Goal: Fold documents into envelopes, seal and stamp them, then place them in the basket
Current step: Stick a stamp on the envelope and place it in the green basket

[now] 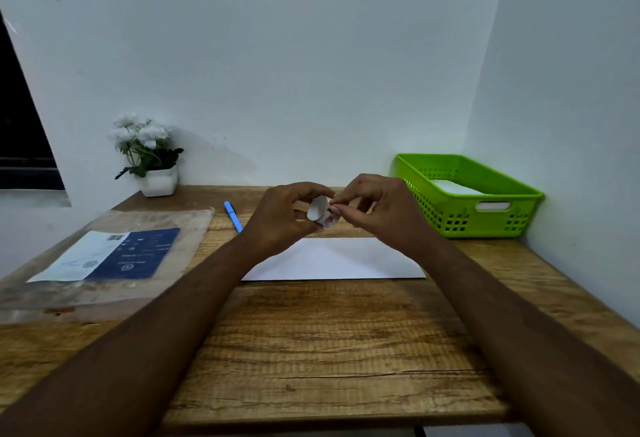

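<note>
A white envelope (339,260) lies flat on the wooden desk (311,350), just below both hands. My left hand (280,220) holds a small curled roll of stamps (320,211) above the envelope, fingers curled round it. My right hand (381,209) pinches the roll's free end at its right edge with thumb and forefinger. The green basket (467,218) stands at the back right with white paper inside it.
A clear plastic packet with a blue and white printed sheet (107,256) lies at the left. A blue pen (232,216) rests behind the envelope. A potted white flower (149,156) stands at the back left. Walls close the back and right sides.
</note>
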The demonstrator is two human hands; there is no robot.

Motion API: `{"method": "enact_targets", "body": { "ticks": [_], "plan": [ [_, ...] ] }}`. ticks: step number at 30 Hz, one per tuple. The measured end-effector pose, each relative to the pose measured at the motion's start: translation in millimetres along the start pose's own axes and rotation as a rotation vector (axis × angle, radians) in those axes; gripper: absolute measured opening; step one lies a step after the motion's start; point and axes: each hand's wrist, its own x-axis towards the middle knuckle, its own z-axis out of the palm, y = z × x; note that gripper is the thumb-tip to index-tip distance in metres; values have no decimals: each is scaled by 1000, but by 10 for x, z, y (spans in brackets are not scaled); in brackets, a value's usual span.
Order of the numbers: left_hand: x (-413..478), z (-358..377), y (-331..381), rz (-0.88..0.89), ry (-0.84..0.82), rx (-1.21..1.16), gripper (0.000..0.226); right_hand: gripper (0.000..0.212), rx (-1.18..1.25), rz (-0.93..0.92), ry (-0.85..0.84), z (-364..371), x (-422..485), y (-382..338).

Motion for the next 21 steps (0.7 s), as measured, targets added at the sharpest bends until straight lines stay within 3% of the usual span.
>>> {"method": "enact_targets", "body": {
  "ticks": [6, 13, 21],
  "plan": [
    [5, 4, -13, -15, 6, -51, 48, 13, -109, -20, -7, -14, -9, -53],
    [4, -3, -6, -54, -14, -101, 51, 3, -21, 17, -53, -23, 12, -13],
    [2, 18, 9, -89, 19, -147, 44, 11, -7, 3, -69, -51, 15, 12]
  ]
}}
